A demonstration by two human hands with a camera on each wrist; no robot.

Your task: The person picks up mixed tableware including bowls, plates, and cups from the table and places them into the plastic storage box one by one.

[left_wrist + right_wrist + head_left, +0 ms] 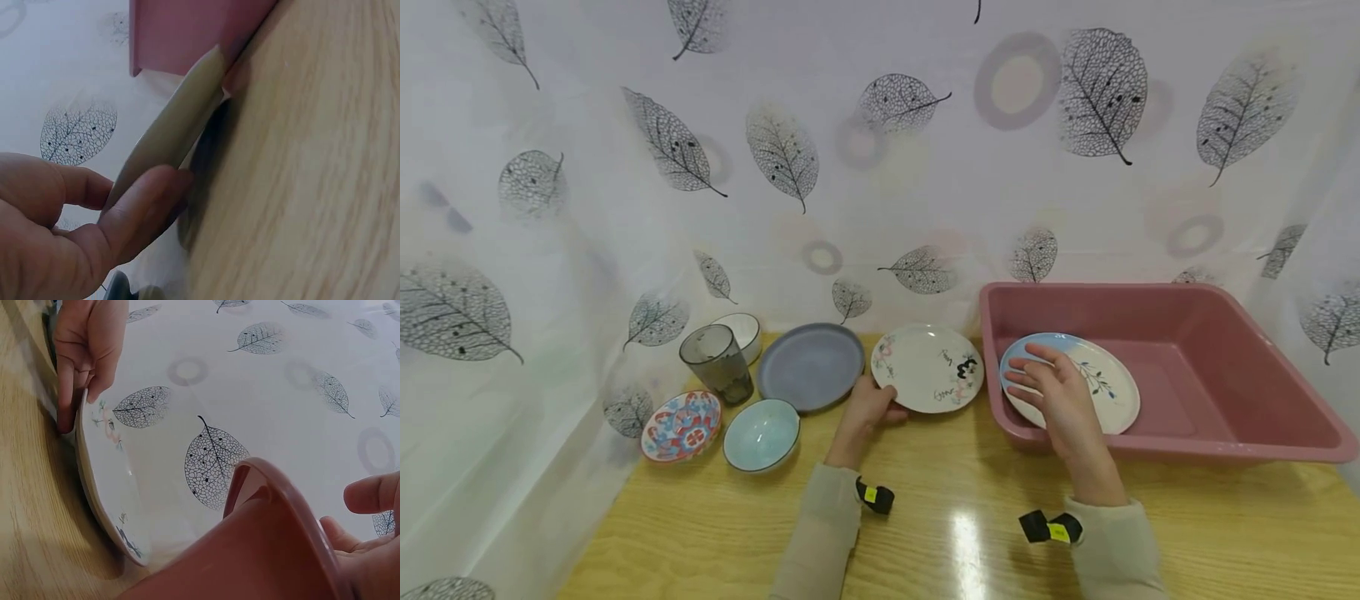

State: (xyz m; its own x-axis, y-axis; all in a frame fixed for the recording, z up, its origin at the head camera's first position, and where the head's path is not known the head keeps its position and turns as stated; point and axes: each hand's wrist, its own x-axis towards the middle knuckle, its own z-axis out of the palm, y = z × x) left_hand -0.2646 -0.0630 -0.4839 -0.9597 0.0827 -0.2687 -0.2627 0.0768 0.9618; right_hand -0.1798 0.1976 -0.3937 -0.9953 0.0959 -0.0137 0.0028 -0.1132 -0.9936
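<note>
My left hand [865, 412] pinches the near-left rim of a white plate [925, 371] with pink flowers and black marks. In the left wrist view that plate [172, 128] tilts up off the wooden table, thumb on one face and fingers on the other. Over the left side of a pink basin [1285, 396] hovers my right hand [1063, 404], its fingers extended and holding nothing. Beneath it, a white plate with a blue edge and a plant print [1112, 404] leans inside the basin. The right wrist view shows my right hand [375, 556] beside the basin wall [250, 550].
Left of the held plate lies a grey-blue plate [812, 367]. Farther left stand a dark glass cup [722, 367], a white bowl [745, 333], a pale blue bowl [762, 435] and a red-and-blue patterned bowl [683, 427]. A leaf-print curtain [925, 208] hangs behind the table [925, 500].
</note>
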